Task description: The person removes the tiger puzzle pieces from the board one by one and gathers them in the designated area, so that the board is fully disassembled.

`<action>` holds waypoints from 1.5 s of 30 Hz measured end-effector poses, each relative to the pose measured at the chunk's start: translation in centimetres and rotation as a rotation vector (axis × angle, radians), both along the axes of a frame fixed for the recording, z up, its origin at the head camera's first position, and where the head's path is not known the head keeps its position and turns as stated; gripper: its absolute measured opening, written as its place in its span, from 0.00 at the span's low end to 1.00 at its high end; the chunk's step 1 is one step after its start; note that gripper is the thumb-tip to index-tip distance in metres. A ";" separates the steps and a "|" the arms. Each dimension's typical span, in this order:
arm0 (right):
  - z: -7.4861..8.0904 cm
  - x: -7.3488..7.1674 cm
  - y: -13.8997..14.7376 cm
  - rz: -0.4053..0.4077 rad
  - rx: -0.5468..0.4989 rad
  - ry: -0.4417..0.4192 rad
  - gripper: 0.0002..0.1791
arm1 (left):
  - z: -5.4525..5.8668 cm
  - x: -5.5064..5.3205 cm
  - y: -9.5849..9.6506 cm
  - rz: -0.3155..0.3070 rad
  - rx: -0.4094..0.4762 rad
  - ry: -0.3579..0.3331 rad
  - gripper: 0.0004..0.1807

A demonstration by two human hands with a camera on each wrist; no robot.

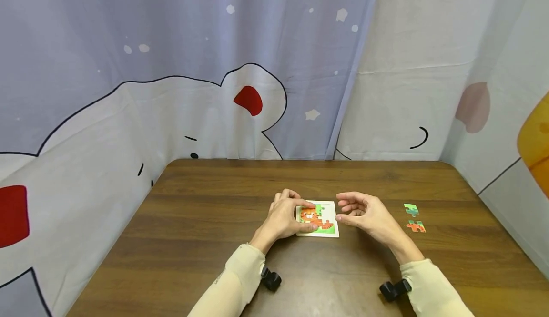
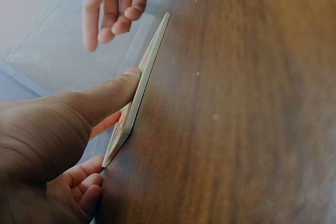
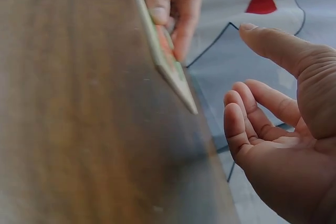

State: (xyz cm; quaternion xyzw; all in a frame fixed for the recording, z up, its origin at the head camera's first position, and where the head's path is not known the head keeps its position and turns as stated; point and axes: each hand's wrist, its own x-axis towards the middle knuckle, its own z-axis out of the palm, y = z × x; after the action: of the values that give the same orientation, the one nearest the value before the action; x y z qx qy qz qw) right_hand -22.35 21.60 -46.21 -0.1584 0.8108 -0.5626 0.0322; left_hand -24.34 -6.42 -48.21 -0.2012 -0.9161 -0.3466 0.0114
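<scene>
left hand (image 1: 283, 217): straight thumb, forefinger pressing tiger jigsaw board (image 1: 330, 211), mid-desk (image 1: 193, 240) | right hand (image 1: 369, 214): grip empty, fingers parted, off board's right edge | loose green jigsaw piece (image 1: 411, 209), orange jigsaw piece (image 1: 415, 227): deskward right edge, right hand nearer

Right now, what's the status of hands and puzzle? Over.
Left hand on puzzle board; right hand empty, beside it. Board partly filled; two loose pieces off to the right. No obstruction seen.

no legible text, brands or numbers, small marking (image 1: 219, 278) on left sleeve (image 1: 236, 279), unreadable
</scene>
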 end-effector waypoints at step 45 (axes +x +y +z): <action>-2.1 0.1 -1.3 0.124 0.252 0.121 0.20 | -0.2 0.0 0.0 0.010 -0.023 -0.004 0.28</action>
State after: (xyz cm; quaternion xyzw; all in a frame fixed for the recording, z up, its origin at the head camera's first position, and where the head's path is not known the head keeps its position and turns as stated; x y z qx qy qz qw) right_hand -22.25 20.28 -48.35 -0.2363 0.8642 -0.4427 0.0375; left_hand -24.36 -6.39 -48.40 -0.1959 -0.9211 -0.3364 0.0088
